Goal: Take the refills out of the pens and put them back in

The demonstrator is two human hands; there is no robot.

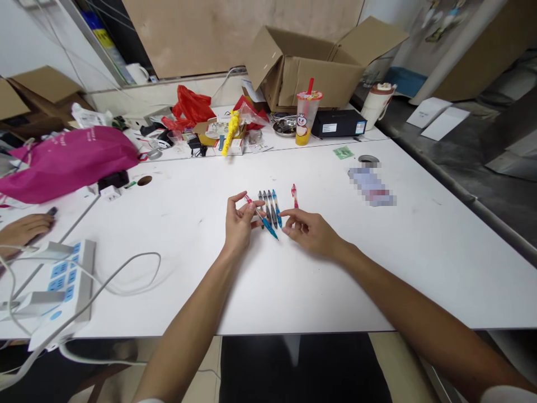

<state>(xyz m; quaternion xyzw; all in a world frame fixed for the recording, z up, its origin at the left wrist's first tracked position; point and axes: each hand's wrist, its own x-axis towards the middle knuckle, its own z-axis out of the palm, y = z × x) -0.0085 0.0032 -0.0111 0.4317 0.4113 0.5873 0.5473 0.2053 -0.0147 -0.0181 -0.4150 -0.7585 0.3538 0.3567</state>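
My left hand (239,226) is closed around a pen (269,228) with a pinkish-red upper end and a blue grip, its tip slanting down to the right. Beneath and beside it, several pens (272,204) lie side by side on the white table, most dark grey and the rightmost one blue. My right hand (312,232) is just right of this row, thumb and index finger apart near the blue pen (277,210); its other fingers are curled, and nothing shows in them. A pink pen (294,196) lies separately behind my right hand, its lower end partly hidden.
A power strip (69,285) with looping cables lies at the left, near another person's hand (27,229). Along the back stand an open cardboard box (319,78), a drink cup (307,120) and a black box (339,124). A tape roll (368,160) lies at the right.
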